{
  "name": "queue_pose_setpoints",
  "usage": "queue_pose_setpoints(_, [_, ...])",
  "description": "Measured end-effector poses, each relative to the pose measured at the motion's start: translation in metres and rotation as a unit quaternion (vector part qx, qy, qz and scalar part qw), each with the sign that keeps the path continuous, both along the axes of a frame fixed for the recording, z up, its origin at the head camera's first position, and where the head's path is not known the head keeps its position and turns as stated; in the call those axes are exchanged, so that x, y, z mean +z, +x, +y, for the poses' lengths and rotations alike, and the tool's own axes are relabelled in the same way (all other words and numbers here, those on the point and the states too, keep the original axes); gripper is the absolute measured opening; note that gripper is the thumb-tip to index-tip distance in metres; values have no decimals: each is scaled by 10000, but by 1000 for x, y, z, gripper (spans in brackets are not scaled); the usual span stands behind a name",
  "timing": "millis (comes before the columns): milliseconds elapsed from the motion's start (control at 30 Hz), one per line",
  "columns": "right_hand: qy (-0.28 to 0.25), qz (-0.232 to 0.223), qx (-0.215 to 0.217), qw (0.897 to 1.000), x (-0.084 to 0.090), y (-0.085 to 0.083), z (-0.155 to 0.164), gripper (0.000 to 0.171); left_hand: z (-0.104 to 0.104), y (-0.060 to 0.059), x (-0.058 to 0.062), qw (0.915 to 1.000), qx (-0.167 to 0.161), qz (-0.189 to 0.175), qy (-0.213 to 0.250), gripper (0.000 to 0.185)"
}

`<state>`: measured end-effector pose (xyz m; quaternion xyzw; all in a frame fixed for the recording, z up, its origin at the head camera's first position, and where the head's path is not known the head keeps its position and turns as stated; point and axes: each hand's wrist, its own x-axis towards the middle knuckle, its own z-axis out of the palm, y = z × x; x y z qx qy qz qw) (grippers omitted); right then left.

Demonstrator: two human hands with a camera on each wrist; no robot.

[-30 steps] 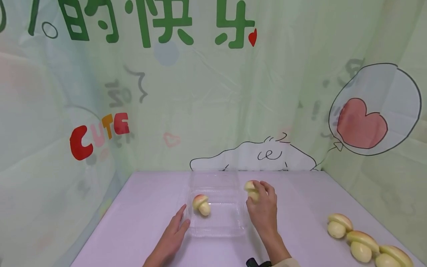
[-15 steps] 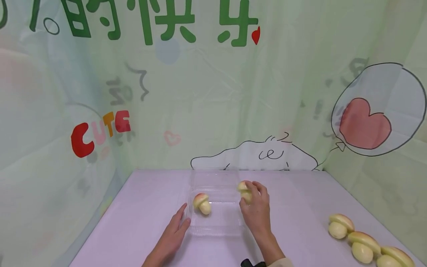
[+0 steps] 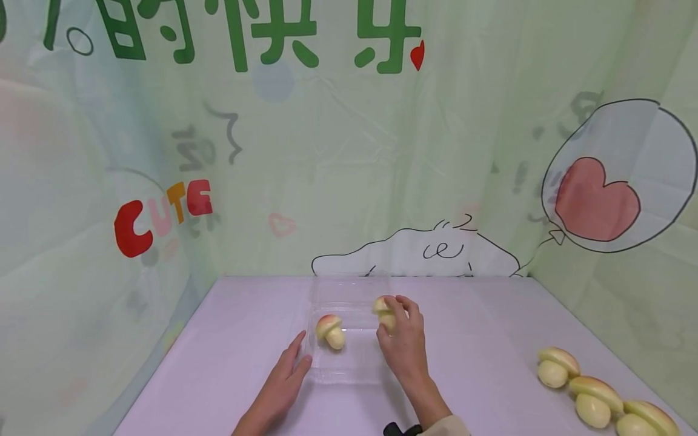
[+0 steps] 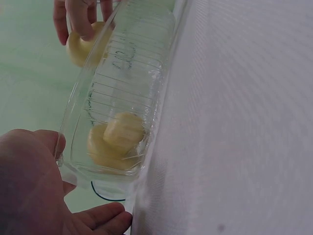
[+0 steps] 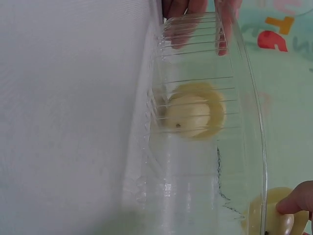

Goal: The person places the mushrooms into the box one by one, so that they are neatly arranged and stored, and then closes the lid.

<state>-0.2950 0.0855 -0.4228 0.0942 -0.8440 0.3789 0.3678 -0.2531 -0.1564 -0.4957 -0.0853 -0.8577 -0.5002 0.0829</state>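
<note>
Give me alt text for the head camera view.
A right hand holds a mushroom-shaped bun over a clear plastic tray that holds one such bun, while the left hand rests against the tray's edge. Three more buns lie on the pale table.

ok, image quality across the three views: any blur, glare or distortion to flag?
Head view: even soft light, faint shadows, wide-angle bend at the backdrop edges, clear container hard to pick out. Left wrist view: left hand close and blurred, ribbed plastic distorts the mushroom-shaped bun. Right wrist view: table washed out, container wall slightly smeared.
</note>
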Motion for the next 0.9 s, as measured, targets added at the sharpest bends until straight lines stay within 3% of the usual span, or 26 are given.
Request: queue_pose_setpoints(900, [628,36,268,9977,-13,-3,-20,51,-1,-1,0,10000,0,48,-76,55])
